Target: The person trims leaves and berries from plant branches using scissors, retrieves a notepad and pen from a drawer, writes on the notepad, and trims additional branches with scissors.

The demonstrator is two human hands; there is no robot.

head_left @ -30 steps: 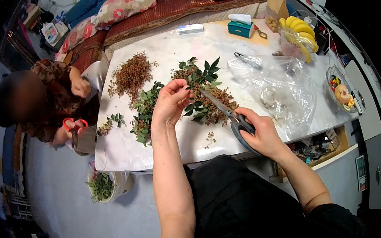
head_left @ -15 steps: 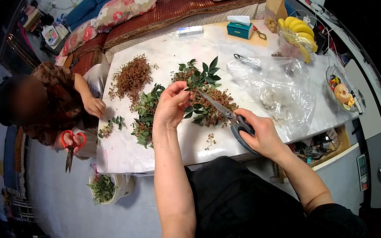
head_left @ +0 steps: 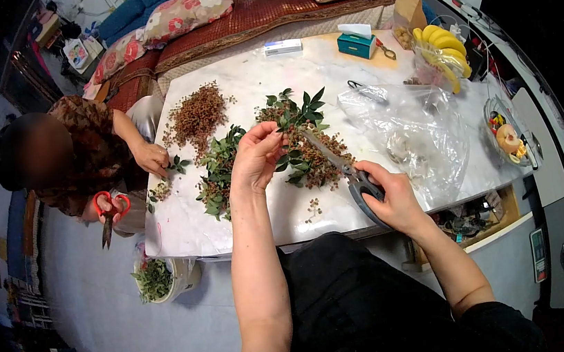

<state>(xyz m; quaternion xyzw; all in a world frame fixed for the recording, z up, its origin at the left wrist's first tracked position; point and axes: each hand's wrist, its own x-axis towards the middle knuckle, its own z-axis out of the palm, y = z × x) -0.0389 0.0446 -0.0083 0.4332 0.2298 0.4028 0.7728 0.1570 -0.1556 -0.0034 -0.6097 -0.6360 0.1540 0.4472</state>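
My left hand [head_left: 257, 156] is closed in a pinch on a leafy sprig [head_left: 309, 109] with dark green leaves, above the table. The exact grip point is partly hidden by my fingers. In my right hand [head_left: 394, 198] are grey-handled scissors [head_left: 362, 184], their blades pointing up and left at the sprig beside my left fingertips. Beneath the blades lies a heap of brown berry clusters [head_left: 326, 167]. Left of my left wrist is a pile of leafy stems [head_left: 215, 183]. A small loose berry sprig [head_left: 313, 210] lies near the table's front edge.
Trimmed berry clusters [head_left: 195, 116] are heaped at the far left of the table. Another person's hand [head_left: 150, 157] touches a small sprig; their other hand holds red scissors [head_left: 106, 217]. A plastic bag [head_left: 425, 153] lies right. A bucket of leaves [head_left: 183, 276] stands below.
My right hand and the scissors have shifted slightly right, away from my left fingers. My left hand stays nearly still. The other person's hand has moved onto the small sprig at the table edge.
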